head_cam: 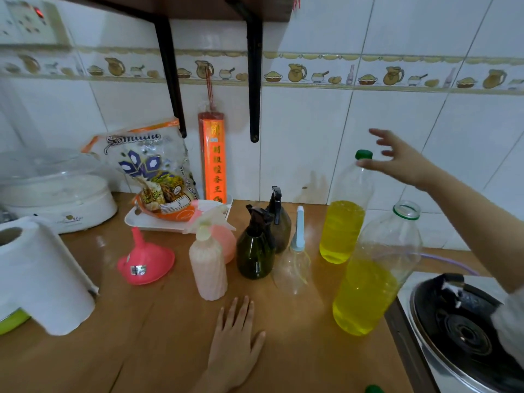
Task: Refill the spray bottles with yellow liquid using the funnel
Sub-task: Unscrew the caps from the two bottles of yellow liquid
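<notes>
Head view: the right hand hangs with fingers spread, holding nothing, just beside the green cap of the tall clear plastic bottle of yellow liquid, which stands upright near the tiled wall. That cap lies directly left of the fingertips, so the right hand is judged nearer. The left hand rests flat on the brown wooden counter. The pink plastic funnel sits mouth down, well left

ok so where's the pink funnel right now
In the head view the pink funnel sits wide end down on the wooden counter, left of the pale pink spray bottle and right of the paper towel roll.
</notes>
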